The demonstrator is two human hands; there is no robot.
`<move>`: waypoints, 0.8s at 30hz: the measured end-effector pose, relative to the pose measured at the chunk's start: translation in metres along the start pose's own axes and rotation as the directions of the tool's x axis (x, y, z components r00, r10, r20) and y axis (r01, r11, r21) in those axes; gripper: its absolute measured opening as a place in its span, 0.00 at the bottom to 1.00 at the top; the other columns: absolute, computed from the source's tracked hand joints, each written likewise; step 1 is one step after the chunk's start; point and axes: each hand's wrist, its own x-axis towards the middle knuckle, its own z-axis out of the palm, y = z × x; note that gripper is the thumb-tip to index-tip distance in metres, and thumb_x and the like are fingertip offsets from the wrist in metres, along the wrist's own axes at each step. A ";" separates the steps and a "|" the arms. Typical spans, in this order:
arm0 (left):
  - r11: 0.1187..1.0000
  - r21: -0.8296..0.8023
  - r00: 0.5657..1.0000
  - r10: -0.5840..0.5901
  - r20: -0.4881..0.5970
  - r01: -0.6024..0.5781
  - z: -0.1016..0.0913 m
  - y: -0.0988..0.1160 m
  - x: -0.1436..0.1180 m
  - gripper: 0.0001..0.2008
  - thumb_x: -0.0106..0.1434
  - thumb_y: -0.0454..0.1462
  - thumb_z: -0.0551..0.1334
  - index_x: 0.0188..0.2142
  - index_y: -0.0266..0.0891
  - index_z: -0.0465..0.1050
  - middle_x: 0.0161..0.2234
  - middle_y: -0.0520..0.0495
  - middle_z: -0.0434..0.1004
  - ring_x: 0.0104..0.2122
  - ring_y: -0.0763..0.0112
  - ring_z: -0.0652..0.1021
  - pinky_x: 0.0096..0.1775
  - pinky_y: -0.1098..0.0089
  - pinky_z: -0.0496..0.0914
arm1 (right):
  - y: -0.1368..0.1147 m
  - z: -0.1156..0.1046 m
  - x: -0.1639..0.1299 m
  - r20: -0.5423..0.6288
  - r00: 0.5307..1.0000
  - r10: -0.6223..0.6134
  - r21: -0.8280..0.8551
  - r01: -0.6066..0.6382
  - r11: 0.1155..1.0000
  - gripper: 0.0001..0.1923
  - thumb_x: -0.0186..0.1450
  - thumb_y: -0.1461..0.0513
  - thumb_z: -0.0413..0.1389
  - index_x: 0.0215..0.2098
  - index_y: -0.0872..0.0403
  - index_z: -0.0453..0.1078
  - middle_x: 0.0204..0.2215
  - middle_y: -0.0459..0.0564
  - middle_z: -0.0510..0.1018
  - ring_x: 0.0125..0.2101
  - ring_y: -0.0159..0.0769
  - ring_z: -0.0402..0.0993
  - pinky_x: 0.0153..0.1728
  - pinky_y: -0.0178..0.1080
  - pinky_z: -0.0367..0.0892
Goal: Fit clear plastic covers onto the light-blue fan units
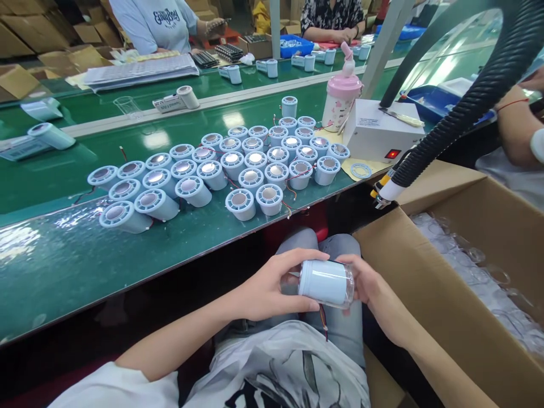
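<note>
One pale-blue cylindrical housing [325, 282] is gripped between two hands, the left hand [267, 289] and the right hand [368, 286]. Ahead of the hands, about thirty-five like housings [250, 177] stand clustered on the one green bench [63, 255]. Ahead and right of the right hand are one pink bottle [341, 96], one white control box [378, 133] and one black corrugated hose [476, 96]. Just right of the right hand stands one cardboard carton [429, 283]. Far beyond the hands, two people [157, 25] sit across the belt.
</note>
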 end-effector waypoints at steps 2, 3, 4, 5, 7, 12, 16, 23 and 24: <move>0.996 -0.064 0.998 -0.065 0.019 0.066 0.000 0.001 0.000 0.31 0.55 0.38 0.70 0.57 0.43 0.65 0.50 0.43 0.71 0.46 0.62 0.76 0.47 0.63 0.73 | 0.002 -0.006 -0.003 -0.003 0.931 -0.365 -0.303 0.347 0.888 0.35 0.60 0.42 0.58 0.60 0.45 0.59 0.57 0.57 0.69 0.50 0.48 0.73 0.46 0.48 0.73; 0.993 -0.082 0.996 -0.088 0.036 0.090 0.000 0.002 0.001 0.31 0.55 0.39 0.69 0.58 0.43 0.64 0.48 0.43 0.72 0.44 0.63 0.77 0.45 0.64 0.74 | 0.002 -0.009 -0.004 0.083 0.868 -0.489 -0.435 0.473 0.766 0.36 0.60 0.49 0.63 0.62 0.41 0.57 0.63 0.54 0.63 0.57 0.50 0.66 0.54 0.52 0.67; 0.990 -0.087 0.993 -0.107 0.052 0.111 -0.001 0.001 0.001 0.31 0.56 0.40 0.69 0.58 0.43 0.63 0.47 0.44 0.72 0.42 0.65 0.77 0.43 0.65 0.74 | 0.001 -0.012 -0.005 0.183 0.811 -0.555 -0.523 0.558 0.644 0.35 0.61 0.56 0.64 0.63 0.38 0.56 0.65 0.50 0.60 0.61 0.51 0.61 0.58 0.53 0.62; 0.988 -0.086 0.990 -0.123 0.070 0.129 -0.001 0.001 0.002 0.32 0.57 0.41 0.69 0.59 0.43 0.62 0.46 0.44 0.73 0.39 0.66 0.78 0.40 0.67 0.74 | 0.001 -0.013 -0.006 0.263 0.778 -0.571 -0.571 0.603 0.558 0.35 0.62 0.63 0.63 0.62 0.35 0.57 0.65 0.48 0.61 0.62 0.49 0.59 0.59 0.53 0.61; 0.988 -0.077 0.987 -0.125 0.101 0.134 -0.003 0.000 0.004 0.34 0.56 0.42 0.69 0.60 0.44 0.61 0.46 0.44 0.74 0.38 0.66 0.78 0.38 0.67 0.75 | 0.000 -0.014 -0.009 0.287 0.802 -0.524 -0.584 0.580 0.568 0.34 0.63 0.68 0.61 0.61 0.34 0.60 0.62 0.46 0.65 0.60 0.45 0.63 0.58 0.49 0.63; 0.998 -0.048 0.989 0.036 0.143 -0.030 -0.009 0.002 0.004 0.36 0.52 0.35 0.72 0.60 0.48 0.66 0.61 0.43 0.65 0.59 0.56 0.68 0.56 0.62 0.68 | -0.003 -0.010 -0.013 0.086 0.982 -0.168 -0.174 0.180 0.968 0.22 0.64 0.54 0.61 0.56 0.35 0.67 0.50 0.45 0.78 0.47 0.41 0.76 0.45 0.41 0.74; 0.990 -0.123 0.985 -0.056 0.162 0.076 -0.009 0.001 0.003 0.35 0.54 0.34 0.70 0.61 0.49 0.64 0.61 0.43 0.65 0.57 0.57 0.71 0.55 0.61 0.69 | -0.005 -0.009 -0.012 0.041 0.997 -0.062 -0.123 0.066 0.990 0.21 0.58 0.54 0.66 0.50 0.39 0.74 0.44 0.46 0.80 0.41 0.43 0.78 0.41 0.43 0.75; 0.925 -0.287 0.961 -0.198 0.193 0.248 -0.003 -0.018 0.012 0.33 0.59 0.39 0.66 0.63 0.49 0.60 0.52 0.46 0.74 0.43 0.64 0.78 0.38 0.69 0.74 | 0.002 0.001 0.001 0.050 0.999 0.009 -0.069 -0.006 0.998 0.27 0.61 0.44 0.58 0.55 0.41 0.71 0.39 0.47 0.82 0.36 0.44 0.79 0.36 0.42 0.75; 0.931 -0.242 0.958 -0.238 0.161 0.272 -0.010 -0.017 0.018 0.32 0.59 0.42 0.65 0.62 0.48 0.61 0.48 0.46 0.77 0.36 0.67 0.78 0.31 0.73 0.72 | 0.002 -0.004 0.006 0.035 0.999 0.002 -0.093 0.001 0.996 0.28 0.62 0.42 0.56 0.56 0.43 0.70 0.39 0.48 0.82 0.34 0.43 0.79 0.33 0.42 0.76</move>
